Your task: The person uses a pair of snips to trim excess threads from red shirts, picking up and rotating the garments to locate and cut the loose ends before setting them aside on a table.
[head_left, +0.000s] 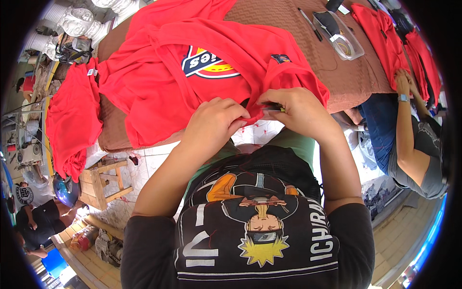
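Observation:
A red sweatshirt [159, 91] with a printed logo lies spread over the near edge of the brown-covered table. My left hand [219, 118] pinches a fold of its cloth at the table edge. Close beside it, my right hand [298, 111] is closed around a small dark tool [273, 107], which looks like thread snips and is mostly hidden by the fingers. Its tip is against the same red cloth, between my two hands. A small dark patch [280, 59] shows on the sweatshirt just beyond my right hand.
A clear plastic box [344, 41] with small items and a black pen [310, 24] lie at the far right. More red garments [74, 115] hang off the left edge. At right, a co-worker's hands [404, 82] touch red cloth. A wooden stool [101, 183] stands at left.

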Available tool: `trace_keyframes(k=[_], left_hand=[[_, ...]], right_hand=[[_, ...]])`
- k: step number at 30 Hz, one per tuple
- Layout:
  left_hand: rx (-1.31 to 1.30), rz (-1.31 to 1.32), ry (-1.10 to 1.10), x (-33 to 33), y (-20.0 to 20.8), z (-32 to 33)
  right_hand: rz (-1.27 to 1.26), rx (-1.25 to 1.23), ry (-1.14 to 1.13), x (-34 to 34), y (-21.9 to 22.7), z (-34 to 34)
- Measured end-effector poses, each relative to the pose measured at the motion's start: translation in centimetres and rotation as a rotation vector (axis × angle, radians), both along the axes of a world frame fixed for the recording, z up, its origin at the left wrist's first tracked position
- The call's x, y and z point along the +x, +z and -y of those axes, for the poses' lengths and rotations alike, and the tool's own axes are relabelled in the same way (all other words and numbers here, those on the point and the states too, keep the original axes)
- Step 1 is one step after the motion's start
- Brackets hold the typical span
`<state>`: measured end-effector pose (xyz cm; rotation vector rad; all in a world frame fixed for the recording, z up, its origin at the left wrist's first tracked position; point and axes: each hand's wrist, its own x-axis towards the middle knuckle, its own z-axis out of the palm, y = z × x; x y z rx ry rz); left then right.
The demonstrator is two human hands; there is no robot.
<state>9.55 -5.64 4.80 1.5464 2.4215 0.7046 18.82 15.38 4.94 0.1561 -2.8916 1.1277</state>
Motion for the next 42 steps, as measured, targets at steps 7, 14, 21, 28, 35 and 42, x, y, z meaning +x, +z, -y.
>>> trace_keyframes(k=[7,14,21,28,35,42], left_hand=[[0.325,0.316,0.166,0.2,1.7,0.2],[0.283,0.296,-0.400,-1.1,7.7,1.6],[0.328,0.086,0.036,-0.9,3.8,0.0],[0.268,-0.069,0.079,-1.6,1.4,-0.4],[0.348,0.221,-0.441,-2.6,7.2,1.3],[0.419,0.673,0.158,-1.4,2.4,-0.7]], right_hand=[[-0.069,-0.109,-0.149,-0.8,-0.2,-0.5],[-0.173,-0.093,-0.201,-0.9,-0.3,-0.5],[-0.196,-0.114,-0.184,-0.6,0.9,-0.1],[-0.236,-0.074,-0.179,-0.7,1.0,-0.2],[-0.211,-0.100,-0.233,-0.9,1.0,-0.5],[-0.259,-0.160,-0.189,-1.0,1.2,0.1]])
